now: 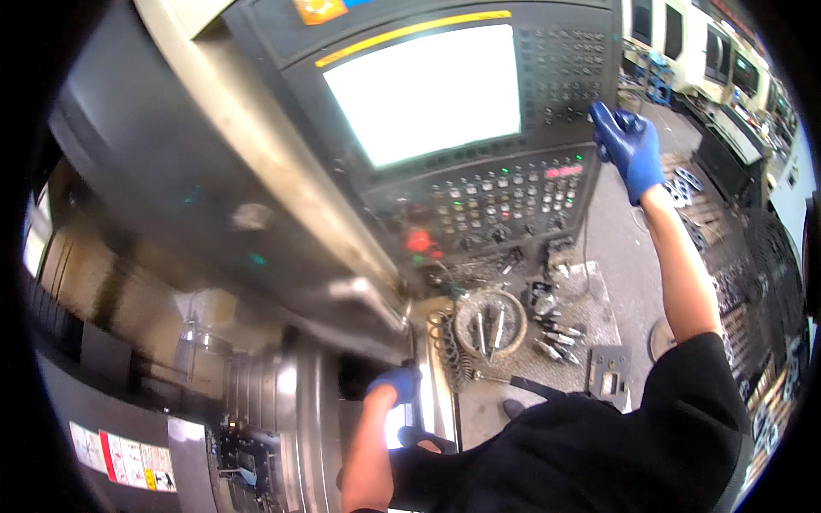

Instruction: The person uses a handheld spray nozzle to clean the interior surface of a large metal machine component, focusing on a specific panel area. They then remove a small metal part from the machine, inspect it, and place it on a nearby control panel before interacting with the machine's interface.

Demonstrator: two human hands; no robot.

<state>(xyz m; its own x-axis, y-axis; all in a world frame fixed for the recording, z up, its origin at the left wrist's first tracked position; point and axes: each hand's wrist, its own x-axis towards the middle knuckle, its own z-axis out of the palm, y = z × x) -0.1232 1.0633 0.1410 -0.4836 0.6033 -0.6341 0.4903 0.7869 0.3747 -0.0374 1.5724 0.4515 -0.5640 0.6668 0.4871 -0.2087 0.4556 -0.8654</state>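
Observation:
My right hand (pixel 629 145), in a blue glove, is raised at the right edge of a machine control panel (pixel 389 184). One finger reaches toward the lower keys of the keypad (pixel 569 73); the others are curled in, with no object visible in them. I cannot tell whether the fingertip touches a key. Lower down, my left hand (pixel 395 385), also gloved in blue, rests at the lower edge of the machine's metal door (pixel 342 321). Its fingers are blurred and partly hidden. The panel's screen (pixel 432 94) is washed out white, above rows of lit buttons.
Below the panel, a worktop (pixel 590 295) holds a round dish (pixel 466 321) with slim tools in it, several metal tool pieces (pixel 560 342) and a coiled hose (pixel 443 342). The machine's interior (pixel 201 333) lies to the left. Metal parts (pixel 684 184) sit on slatted racks at right.

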